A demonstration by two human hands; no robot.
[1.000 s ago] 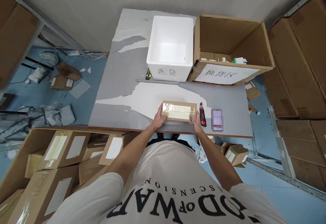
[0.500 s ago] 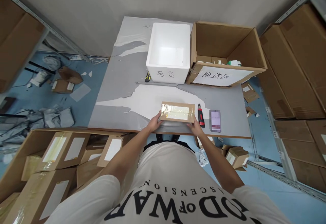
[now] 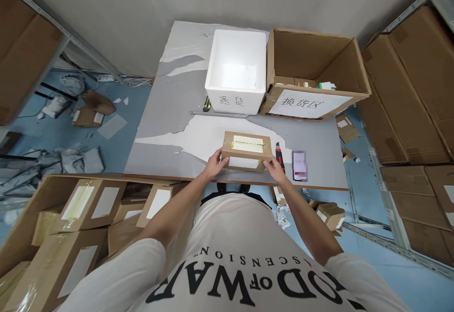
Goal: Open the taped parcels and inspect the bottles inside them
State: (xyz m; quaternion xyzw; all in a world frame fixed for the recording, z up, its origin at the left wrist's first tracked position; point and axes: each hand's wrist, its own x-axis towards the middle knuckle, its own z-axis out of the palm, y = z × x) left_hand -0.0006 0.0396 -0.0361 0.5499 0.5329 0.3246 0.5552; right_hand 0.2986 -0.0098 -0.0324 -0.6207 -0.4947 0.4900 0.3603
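Observation:
A small brown cardboard box (image 3: 227,144) with clear tape and white labels on its top and near side is held near the table's front edge. My left hand (image 3: 214,164) grips its left end, thumb on the near face. At the right end, my right hand (image 3: 274,169) closes on the near corner. Just right of the box lies a red and black utility knife (image 3: 280,156), close to my right hand. A phone (image 3: 300,166) with a blurred screen rests farther right on the table.
Behind the box stand a white foam bin (image 3: 232,100) and a large open carton (image 3: 361,90) with small boxes inside. A yellow and black cutter (image 3: 206,104) lies by the bin. At lower left, a big carton (image 3: 53,179) holds several packed boxes. Shelving with cartons (image 3: 407,90) flanks the right.
The box has tilted, so its labelled near side now shows along with its top. Both hands have shifted with it, thumbs coming onto the near face.

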